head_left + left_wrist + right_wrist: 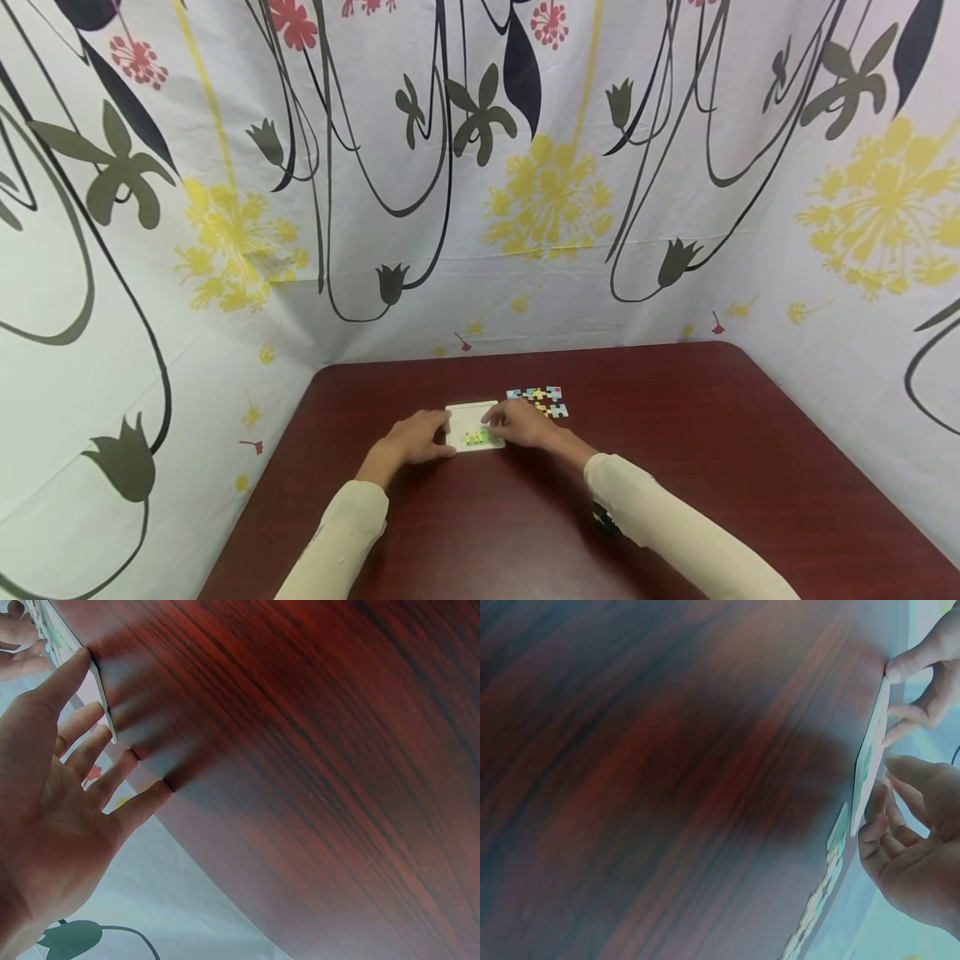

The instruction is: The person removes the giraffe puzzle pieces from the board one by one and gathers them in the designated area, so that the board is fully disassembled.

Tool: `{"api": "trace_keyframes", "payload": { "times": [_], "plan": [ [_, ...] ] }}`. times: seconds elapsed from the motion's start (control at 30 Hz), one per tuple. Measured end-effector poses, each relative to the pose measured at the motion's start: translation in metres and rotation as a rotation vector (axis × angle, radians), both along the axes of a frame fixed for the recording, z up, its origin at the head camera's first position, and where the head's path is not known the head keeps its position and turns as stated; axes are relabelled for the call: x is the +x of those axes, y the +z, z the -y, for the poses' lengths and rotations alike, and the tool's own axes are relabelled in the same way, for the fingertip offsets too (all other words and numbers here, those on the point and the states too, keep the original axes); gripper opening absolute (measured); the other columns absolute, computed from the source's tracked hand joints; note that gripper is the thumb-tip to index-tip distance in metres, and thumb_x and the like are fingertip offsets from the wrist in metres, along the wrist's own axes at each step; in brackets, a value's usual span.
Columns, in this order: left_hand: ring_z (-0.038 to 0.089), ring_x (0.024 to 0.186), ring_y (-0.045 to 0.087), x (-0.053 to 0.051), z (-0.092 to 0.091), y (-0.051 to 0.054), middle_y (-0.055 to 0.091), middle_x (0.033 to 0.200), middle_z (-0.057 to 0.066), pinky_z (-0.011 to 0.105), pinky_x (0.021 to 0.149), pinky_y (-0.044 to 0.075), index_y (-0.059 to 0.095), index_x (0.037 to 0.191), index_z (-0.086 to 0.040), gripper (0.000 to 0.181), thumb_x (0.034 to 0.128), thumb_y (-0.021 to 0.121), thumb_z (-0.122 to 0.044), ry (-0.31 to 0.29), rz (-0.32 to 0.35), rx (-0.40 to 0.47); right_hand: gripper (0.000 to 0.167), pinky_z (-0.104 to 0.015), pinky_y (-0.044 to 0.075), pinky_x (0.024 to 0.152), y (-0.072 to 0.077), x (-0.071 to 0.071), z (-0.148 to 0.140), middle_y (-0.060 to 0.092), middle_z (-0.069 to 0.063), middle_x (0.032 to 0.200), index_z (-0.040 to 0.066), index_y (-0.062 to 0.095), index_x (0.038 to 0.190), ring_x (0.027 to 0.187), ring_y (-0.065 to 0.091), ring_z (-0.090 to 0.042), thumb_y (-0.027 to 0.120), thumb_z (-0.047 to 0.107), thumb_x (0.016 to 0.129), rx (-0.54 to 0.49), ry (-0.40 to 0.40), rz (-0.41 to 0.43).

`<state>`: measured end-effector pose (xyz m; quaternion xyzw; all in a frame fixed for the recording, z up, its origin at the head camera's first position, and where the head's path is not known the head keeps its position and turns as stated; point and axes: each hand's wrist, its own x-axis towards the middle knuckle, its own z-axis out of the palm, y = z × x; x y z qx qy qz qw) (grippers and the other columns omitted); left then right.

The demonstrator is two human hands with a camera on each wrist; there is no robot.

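A white puzzle tray (467, 414) lies on the dark red-brown table, with a few joined green and yellow puzzle pieces (476, 437) along its near side. My left hand (417, 437) is at the tray's left edge, thumb at the near corner; in the left wrist view its fingers are spread and fairly straight beside the tray. Over the tray's right side is my right hand (521, 422), its fingers bent, thumb and index fingertips close to the surface. Whether a piece is between those fingertips is hidden.
Several loose puzzle pieces (553, 393) lie in rows just right of the tray, partly behind the right hand. A flower-patterned white curtain (465, 208) hangs behind the table and on both sides. The wooden tabletop (480, 533) stretches toward me.
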<state>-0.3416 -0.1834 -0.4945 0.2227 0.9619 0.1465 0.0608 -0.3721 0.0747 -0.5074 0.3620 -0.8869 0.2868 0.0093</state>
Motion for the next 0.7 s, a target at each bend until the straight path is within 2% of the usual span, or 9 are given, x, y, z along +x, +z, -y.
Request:
{"api": "trace_keyframes", "payload": {
  "times": [0.13,0.3,0.43,0.7],
  "plan": [
    [0.022,0.106,0.054,0.0,0.0,0.001,0.06,0.112,-0.002,0.052,0.086,0.048,0.062,0.111,-0.02,0.03,0.0936,0.078,-0.039,0.001,0.003,-0.003,0.02,-0.028,0.055,0.072,-0.001,0.002,0.007,0.078,-0.005,0.101,0.003,0.078,0.113,0.08,0.069,-0.013,0.074,0.005,0.094,0.01,-0.009,0.035],
    [0.022,0.104,0.054,0.001,-0.001,0.001,0.059,0.109,-0.002,0.052,0.085,0.048,0.062,0.111,-0.02,0.03,0.0941,0.078,-0.039,-0.004,0.007,0.002,0.022,-0.036,0.058,0.084,-0.001,0.006,0.012,0.078,-0.008,0.107,0.003,0.078,0.113,0.096,0.073,-0.021,0.078,0.01,0.092,0.03,0.002,0.055],
    [0.023,0.106,0.053,0.001,-0.001,0.001,0.059,0.109,-0.002,0.052,0.085,0.047,0.062,0.111,-0.02,0.03,0.0944,0.078,-0.039,-0.003,0.009,0.004,0.023,-0.039,0.058,0.088,-0.001,0.008,0.013,0.078,-0.007,0.11,0.004,0.079,0.112,0.101,0.073,-0.023,0.079,0.01,0.091,0.059,0.0,0.056],
    [0.02,0.099,0.053,-0.001,0.0,-0.001,0.059,0.104,-0.004,0.05,0.08,0.047,0.062,0.109,-0.02,0.029,0.0939,0.078,-0.038,-0.016,-0.007,0.0,0.023,-0.038,0.057,0.083,-0.001,0.009,0.016,0.076,-0.006,0.1,0.006,0.076,0.108,0.093,0.071,-0.022,0.083,0.01,0.087,0.049,-0.039,0.036]
  ]
}}
